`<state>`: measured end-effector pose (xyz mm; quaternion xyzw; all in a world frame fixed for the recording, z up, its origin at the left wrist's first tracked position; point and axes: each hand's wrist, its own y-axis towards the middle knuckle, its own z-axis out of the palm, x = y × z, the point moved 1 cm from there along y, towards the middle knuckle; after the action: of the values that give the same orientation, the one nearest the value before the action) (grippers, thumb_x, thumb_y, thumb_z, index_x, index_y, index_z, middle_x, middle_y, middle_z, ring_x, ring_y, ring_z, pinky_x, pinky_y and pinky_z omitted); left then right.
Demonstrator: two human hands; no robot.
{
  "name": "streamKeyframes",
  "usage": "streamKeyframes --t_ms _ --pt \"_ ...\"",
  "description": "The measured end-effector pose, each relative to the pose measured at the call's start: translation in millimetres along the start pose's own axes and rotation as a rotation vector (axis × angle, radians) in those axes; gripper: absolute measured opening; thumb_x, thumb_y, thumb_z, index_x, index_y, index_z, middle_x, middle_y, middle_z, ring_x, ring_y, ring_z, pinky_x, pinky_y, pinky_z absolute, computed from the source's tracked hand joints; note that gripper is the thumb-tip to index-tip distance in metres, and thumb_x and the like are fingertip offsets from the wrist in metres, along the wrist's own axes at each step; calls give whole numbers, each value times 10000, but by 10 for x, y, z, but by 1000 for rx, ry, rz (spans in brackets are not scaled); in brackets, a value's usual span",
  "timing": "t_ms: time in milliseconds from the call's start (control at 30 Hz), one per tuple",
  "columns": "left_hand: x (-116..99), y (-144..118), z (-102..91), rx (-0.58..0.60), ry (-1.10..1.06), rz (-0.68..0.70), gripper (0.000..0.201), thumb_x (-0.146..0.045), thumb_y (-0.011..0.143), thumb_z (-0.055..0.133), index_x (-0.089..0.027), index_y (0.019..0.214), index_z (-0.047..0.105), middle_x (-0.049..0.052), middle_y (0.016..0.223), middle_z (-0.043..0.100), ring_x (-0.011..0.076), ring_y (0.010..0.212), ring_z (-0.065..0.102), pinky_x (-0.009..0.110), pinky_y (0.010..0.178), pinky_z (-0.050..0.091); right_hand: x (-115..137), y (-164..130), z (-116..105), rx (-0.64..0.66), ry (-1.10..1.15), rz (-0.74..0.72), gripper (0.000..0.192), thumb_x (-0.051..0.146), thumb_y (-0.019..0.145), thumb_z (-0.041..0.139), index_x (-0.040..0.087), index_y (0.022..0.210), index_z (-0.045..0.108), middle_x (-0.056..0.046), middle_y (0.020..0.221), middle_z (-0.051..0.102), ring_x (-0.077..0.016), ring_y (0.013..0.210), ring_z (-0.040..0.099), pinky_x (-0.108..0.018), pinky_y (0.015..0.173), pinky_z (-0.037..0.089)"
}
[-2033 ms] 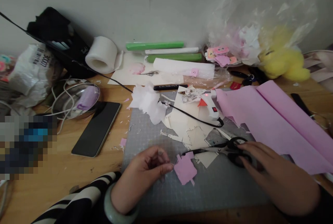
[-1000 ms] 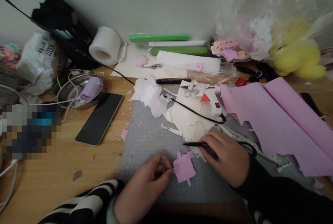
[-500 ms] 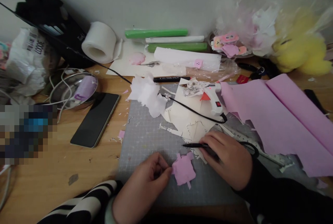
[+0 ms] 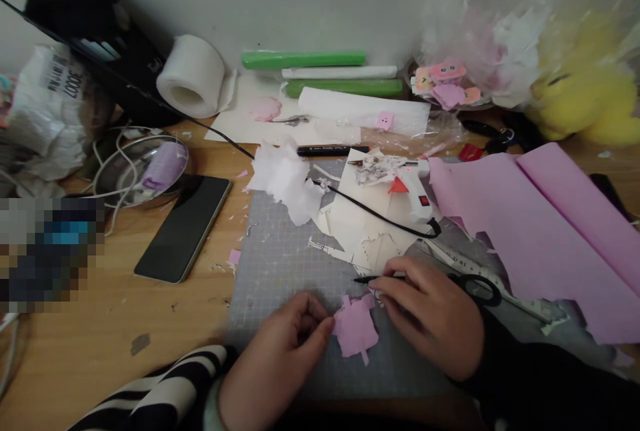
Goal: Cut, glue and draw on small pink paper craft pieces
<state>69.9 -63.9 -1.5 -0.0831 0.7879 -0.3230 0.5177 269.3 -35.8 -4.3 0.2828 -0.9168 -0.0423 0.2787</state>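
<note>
Head view, clock directions from the small pink piece. Grey mat [image 4: 280,264] lies beneath the work; pink sheet [image 4: 525,231] at two o'clock, well apart from both hands.

Right hand [image 4: 435,324], three o'clock: main change. Two seconds back it is out at the scissor handles; now it lies over the blades, fingertips slightly nearer the piece than half a second ago. Reading: no cutting grip at present; attention seems to have shifted to the piece itself. Pose: back of hand up, fingers bent, forearm entering from between three and four. Whether it grips the blades or touches the piece, cannot tell.

Left hand [image 4: 280,357], between eight and nine: little changed, thumb and forefinger pinching the piece's left edge, other fingers curled, forearm from eight.

Scissors [image 4: 365,279]: tip at twelve, handle loop between two and three, middle hidden by the right hand.

Pink piece [image 4: 357,329]: on the mat between the hands, narrow tabs projecting; lower tab [image 4: 365,355] at five to six.
</note>
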Motion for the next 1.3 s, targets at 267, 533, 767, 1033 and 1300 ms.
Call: streamKeyframes --t_ms 267,533,767,1033,1300 --pt "14 8 -5 24 85 -51 184 -351 761 458 -202 653 450 -55 538 421 129 517 402 233 483 288 26 -13 128 -56 -55 -21 264 269 903 414 197 877 667 -63 866 620 -177 737 529 -323 648 421" --pt "4 -4 -1 78 102 -44 212 -367 796 416 -191 688 462 -43 584 440 133 553 413 240 504 300 42 4 138 -102 -110 -29 319 262 912 383 211 803 678 -60 839 634 -178 716 522 -312 640 406" --pt "-39 -4 5 94 122 -50 259 -396 818 399 -188 677 463 -53 576 427 120 541 396 231 502 298 55 39 113 -89 -112 -44 324 261 908 388 216 776 681 -55 826 638 -176 723 535 -300 641 402" --pt "-20 3 -26 74 186 -46 261 -399 806 385 -192 656 441 -59 552 390 120 529 373 232 490 280 11 -26 144 -53 -19 -19 254 245 887 415 193 750 622 -55 874 600 -178 752 520 -325 660 388" --pt "49 -41 -85 -31 94 23 286 -438 827 384 -207 659 399 -75 526 351 109 492 357 222 476 293 95 45 -62 -23 243 49 90 104 782 505 179 756 548 -17 782 621 -122 718 545 -256 660 411"
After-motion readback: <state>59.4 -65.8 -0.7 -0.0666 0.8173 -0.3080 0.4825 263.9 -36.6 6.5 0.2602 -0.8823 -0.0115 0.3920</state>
